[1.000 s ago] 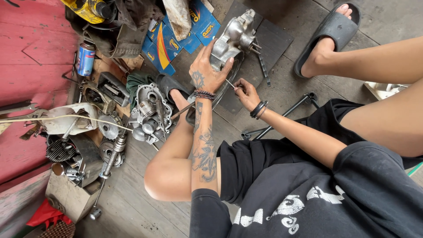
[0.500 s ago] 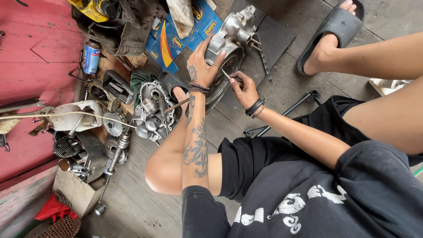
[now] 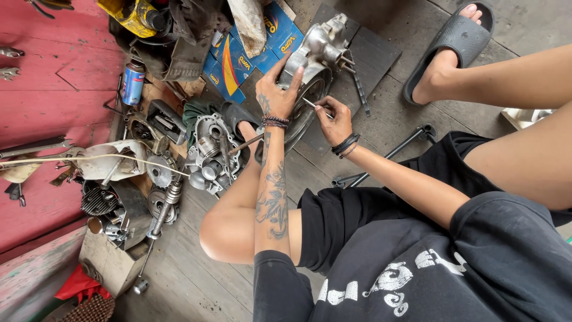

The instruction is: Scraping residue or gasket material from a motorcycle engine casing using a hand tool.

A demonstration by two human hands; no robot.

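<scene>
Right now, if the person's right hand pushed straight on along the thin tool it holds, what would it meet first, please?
The right hand points its thin metal tool up-left; the tip looks already at the grey engine casing steadied by the left hand, so probably the casing first. Depth is unclear.

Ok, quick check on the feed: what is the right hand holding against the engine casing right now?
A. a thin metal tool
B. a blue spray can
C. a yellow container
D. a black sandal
A: the right hand pinches a thin metal tool in its fingers, tip toward the silver engine casing, which the left hand steadies from above.
</scene>
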